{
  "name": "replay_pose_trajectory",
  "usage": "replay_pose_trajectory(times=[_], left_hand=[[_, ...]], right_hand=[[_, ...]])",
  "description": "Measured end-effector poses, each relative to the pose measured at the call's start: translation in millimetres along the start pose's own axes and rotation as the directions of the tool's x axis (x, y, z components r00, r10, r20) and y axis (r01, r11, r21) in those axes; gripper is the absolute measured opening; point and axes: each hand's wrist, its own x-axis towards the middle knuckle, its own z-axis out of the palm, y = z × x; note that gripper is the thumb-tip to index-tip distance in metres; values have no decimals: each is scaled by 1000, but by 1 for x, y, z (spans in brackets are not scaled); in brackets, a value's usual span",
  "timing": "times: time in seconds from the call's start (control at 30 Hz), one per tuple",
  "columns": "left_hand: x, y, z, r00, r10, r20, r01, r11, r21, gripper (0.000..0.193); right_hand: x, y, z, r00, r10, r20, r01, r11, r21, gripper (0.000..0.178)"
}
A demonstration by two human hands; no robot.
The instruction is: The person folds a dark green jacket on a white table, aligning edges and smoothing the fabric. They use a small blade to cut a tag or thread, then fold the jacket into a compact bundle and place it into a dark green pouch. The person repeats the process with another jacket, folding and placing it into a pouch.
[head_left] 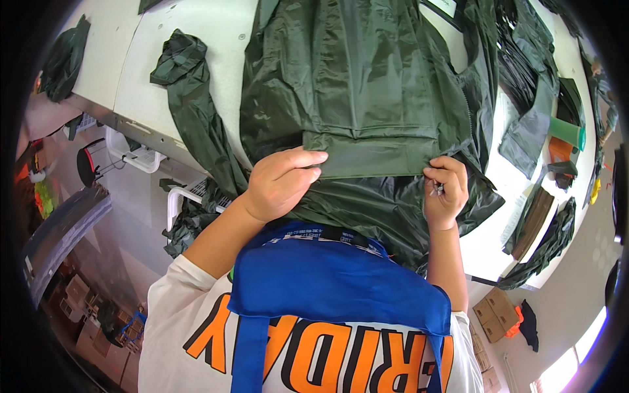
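Observation:
A dark green, shiny waterproof jacket [367, 72] lies spread over the white table in front of me, with a zipper running down its right side. Across its lower part runs a flat rectangular flap [370, 156]. My left hand [282, 180] pinches the flap's left end between thumb and forefinger. At the right end, my right hand [447, 190] is closed on the flap's corner. A small silvery object [438, 189] shows among the right hand's fingers; its kind is unclear. More dark green fabric hangs from the table edge toward my blue apron [341, 275].
The white table [187, 19] curves around me. A loose sleeve [196, 111] lies to the left, above a white wire basket [173, 203]. Green pieces, papers and a green roll-like item [567, 133] lie on the right. Cardboard boxes [496, 312] stand on the floor at right.

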Motion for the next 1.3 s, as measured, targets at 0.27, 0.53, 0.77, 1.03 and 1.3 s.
replay_pose_trajectory(times=[0.27, 0.53, 0.77, 1.03, 1.3], left_hand=[[13, -14, -45, 985, -156, 77, 143, 977, 157, 19], [93, 46, -3, 922, -53, 385, 14, 995, 102, 61], [91, 25, 70, 976, 213, 52, -218, 967, 134, 17], [91, 30, 61, 940, 341, -15, -336, 932, 137, 14], [88, 31, 59, 950, 311, -32, -306, 946, 110, 12]], right_hand=[[-9, -5, 0, 1000, -2, -11, 2, 1000, -26, 29], [14, -37, 3, 997, -40, -61, 42, 999, 24, 30], [21, -68, -18, 953, 252, 171, -304, 794, 527, 36], [50, -46, -56, 875, 376, 305, -415, 906, 76, 27], [51, -52, -48, 919, 321, 229, -335, 942, 24, 23]])
